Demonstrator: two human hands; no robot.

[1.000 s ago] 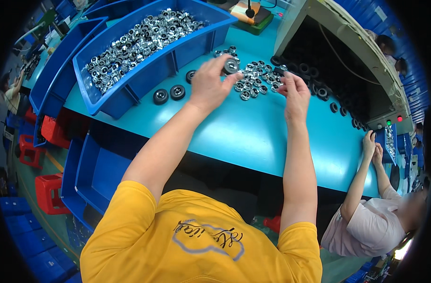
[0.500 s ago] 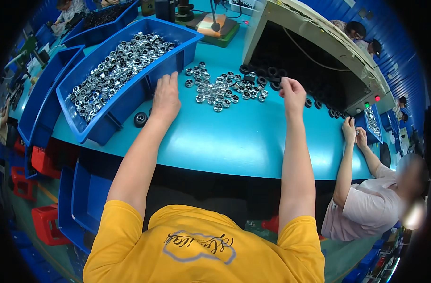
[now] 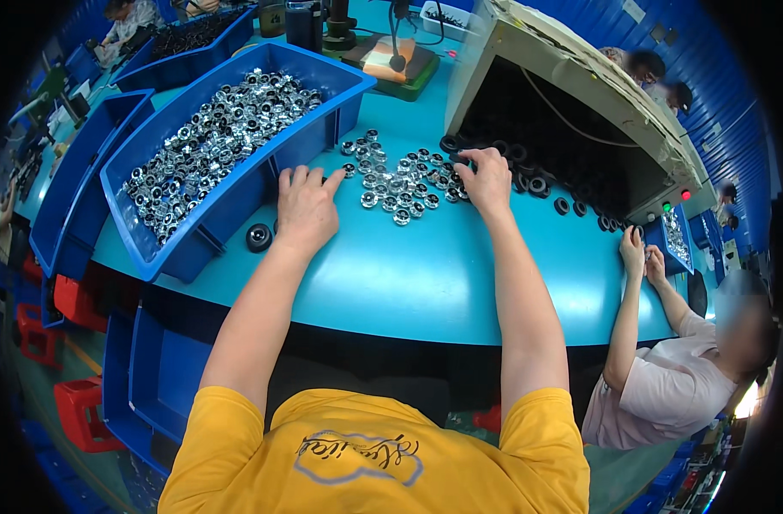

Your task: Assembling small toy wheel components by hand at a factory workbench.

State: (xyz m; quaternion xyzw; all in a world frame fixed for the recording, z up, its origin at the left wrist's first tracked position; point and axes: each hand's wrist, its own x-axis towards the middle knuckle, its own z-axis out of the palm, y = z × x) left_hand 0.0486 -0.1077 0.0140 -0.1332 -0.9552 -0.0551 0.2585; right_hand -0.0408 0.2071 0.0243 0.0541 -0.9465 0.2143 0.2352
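Left hand (image 3: 307,212) spread beside bin (image 3: 250,199); right hand (image 3: 486,182) at hubs (image 3: 398,183), grip unclear. Tabletop (image 3: 400,274) lies open to front edge

On the desk (image 3: 391,283), a bin (image 3: 253,190) is placed at the left, with piled hubs (image 3: 229,128) inside; a wheel (image 3: 259,237) is set before it; loose hubs (image 3: 397,184) are scattered between bin and machine (image 3: 484,68), rings (image 3: 539,186) being heaped in and before the machine's opening

Turquoise table (image 3: 400,287): blue bin (image 3: 319,135), chrome hubs (image 3: 401,183), tires (image 3: 538,186).
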